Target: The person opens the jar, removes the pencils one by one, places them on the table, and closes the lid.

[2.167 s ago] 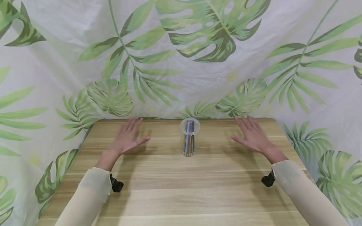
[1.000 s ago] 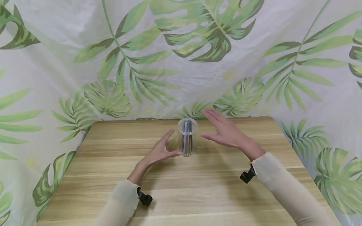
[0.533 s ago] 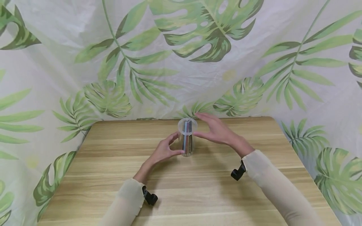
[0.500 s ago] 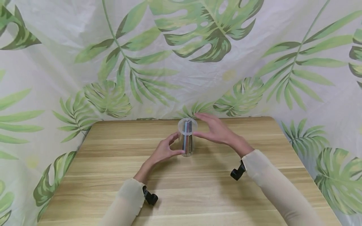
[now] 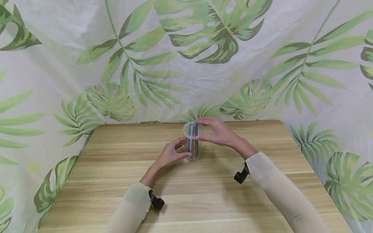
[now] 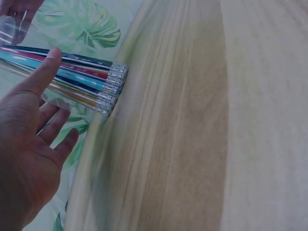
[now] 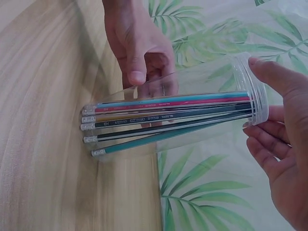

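Observation:
A clear plastic jar [image 5: 188, 158] stands upright near the back of the table, with several pencils [image 7: 192, 113] inside, their silver ferrules at the bottom. My left hand [image 5: 168, 156] holds the jar low on its left side, thumb across the front and fingers round the back. In the left wrist view that thumb lies over the dark, red and blue pencils. At the top, my right hand [image 5: 220, 132] grips the clear round lid [image 7: 260, 98] between thumb and fingers. The right wrist view shows the lid still against the jar's mouth.
The wood-grain table [image 5: 186, 200] extends in front of the jar. Its back edge runs close behind the jar, against a leaf-print cloth [image 5: 163, 77]. A small black camera sits on each wrist, the left one [image 5: 157, 203] and the right one [image 5: 241, 176].
Both hands, spread wide apart at first, have come in to the jar. The left has closed round its lower side, and the right has moved left onto the lid. The jar stays in place.

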Action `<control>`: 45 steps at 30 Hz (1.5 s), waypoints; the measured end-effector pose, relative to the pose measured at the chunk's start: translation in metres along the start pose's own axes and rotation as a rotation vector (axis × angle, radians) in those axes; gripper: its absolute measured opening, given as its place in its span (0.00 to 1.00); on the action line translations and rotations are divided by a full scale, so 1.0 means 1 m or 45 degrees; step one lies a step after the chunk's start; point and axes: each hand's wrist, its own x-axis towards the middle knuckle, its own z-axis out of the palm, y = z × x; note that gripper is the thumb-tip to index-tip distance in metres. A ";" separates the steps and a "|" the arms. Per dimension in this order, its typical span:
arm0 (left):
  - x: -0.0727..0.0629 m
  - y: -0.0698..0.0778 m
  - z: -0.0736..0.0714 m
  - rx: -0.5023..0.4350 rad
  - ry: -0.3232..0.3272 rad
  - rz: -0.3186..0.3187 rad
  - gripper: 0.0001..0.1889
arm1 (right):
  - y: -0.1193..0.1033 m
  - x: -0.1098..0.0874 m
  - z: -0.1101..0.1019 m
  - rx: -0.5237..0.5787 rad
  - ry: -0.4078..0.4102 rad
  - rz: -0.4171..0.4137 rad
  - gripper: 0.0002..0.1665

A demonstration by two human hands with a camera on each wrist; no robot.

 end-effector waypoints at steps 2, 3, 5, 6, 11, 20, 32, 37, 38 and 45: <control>0.001 0.000 0.000 -0.010 -0.003 0.000 0.41 | 0.000 0.001 0.000 0.013 -0.002 -0.002 0.39; 0.001 0.000 0.000 -0.012 -0.006 0.000 0.40 | 0.000 0.001 0.000 0.020 -0.002 0.000 0.39; 0.002 0.001 0.000 -0.013 -0.011 -0.002 0.40 | 0.000 0.002 0.001 0.030 0.004 0.003 0.39; 0.002 0.001 0.000 -0.010 -0.013 -0.004 0.40 | 0.000 0.002 0.001 0.035 0.010 0.004 0.38; 0.004 0.001 -0.001 -0.019 -0.025 -0.001 0.40 | 0.001 0.002 0.001 0.051 0.029 -0.011 0.38; 0.004 0.001 -0.004 -0.063 -0.043 -0.001 0.39 | 0.006 0.005 -0.006 0.121 -0.086 -0.044 0.38; 0.006 0.000 -0.004 -0.050 -0.062 0.001 0.39 | 0.009 0.009 -0.014 0.159 -0.222 -0.029 0.38; 0.006 0.001 -0.004 -0.039 -0.067 -0.022 0.39 | 0.005 0.007 -0.011 0.125 -0.102 -0.051 0.38; 0.006 0.001 -0.004 -0.037 -0.067 -0.023 0.39 | 0.005 0.007 -0.010 0.119 -0.079 -0.056 0.38; 0.006 0.003 -0.005 -0.019 -0.069 -0.033 0.39 | 0.004 0.006 -0.008 0.121 -0.002 -0.096 0.36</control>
